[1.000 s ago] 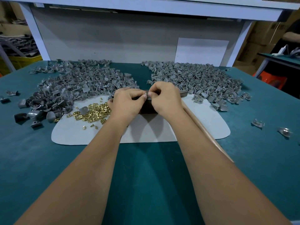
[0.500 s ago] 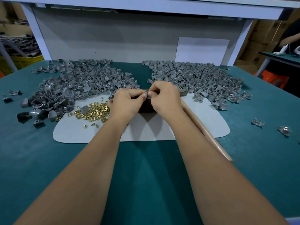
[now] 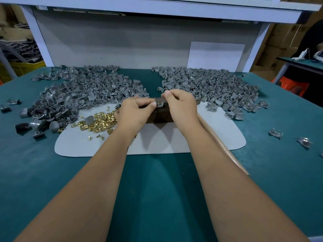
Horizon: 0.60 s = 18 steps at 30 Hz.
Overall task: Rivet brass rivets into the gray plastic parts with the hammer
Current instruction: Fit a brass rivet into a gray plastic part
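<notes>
A small gray plastic part (image 3: 160, 103) with a brass rivet standing in it lies on a dark block (image 3: 160, 117) at the mat's far edge. My left hand (image 3: 136, 112) pinches the part's left side with thumb and fingertips. My right hand (image 3: 181, 107) has curled fingers at the part's right edge, its index fingertip lifted a little above it. The hammer's wooden handle (image 3: 220, 145) lies on the table under my right forearm; its head is hidden behind my right hand. Loose brass rivets (image 3: 99, 123) lie in a heap left of my left hand.
A pale gray mat (image 3: 157, 142) covers the middle of the green table (image 3: 157, 189). Large heaps of gray parts lie at the far left (image 3: 83, 91) and far right (image 3: 211, 84). Stray parts (image 3: 275, 132) lie to the right. A white shelf frame (image 3: 157, 7) stands behind.
My fingertips, pressed together over the block before, have drawn slightly apart, so the gray part with its rivet now shows between them. My arms have hardly moved.
</notes>
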### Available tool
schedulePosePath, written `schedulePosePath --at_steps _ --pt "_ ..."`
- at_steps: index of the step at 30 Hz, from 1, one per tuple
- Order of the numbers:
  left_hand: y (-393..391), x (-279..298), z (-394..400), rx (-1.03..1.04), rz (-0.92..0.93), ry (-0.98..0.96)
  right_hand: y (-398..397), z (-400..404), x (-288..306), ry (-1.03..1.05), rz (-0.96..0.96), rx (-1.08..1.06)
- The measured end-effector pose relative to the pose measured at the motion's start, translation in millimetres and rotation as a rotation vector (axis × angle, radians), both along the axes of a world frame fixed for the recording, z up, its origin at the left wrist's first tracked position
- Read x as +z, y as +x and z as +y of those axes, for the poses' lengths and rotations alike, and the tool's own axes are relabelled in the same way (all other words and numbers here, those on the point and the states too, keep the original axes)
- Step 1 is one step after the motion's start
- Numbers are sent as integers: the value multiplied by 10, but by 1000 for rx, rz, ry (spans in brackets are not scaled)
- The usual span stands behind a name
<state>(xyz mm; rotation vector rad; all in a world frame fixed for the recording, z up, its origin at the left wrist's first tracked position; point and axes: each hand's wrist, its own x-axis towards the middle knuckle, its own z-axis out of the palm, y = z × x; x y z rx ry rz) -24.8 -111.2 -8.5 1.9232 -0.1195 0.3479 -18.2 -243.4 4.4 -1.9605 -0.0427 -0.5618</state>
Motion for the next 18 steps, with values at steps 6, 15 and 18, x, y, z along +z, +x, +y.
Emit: schedulePosePath --at_steps 6,15,18 --pt "32 -23 12 -13 17 -76 8 -17 21 257 27 36" --pt "67 -42 19 -4 34 -93 31 -67 48 504 18 64" --pt "58 -34 9 -21 40 -98 22 -73 69 521 40 70"
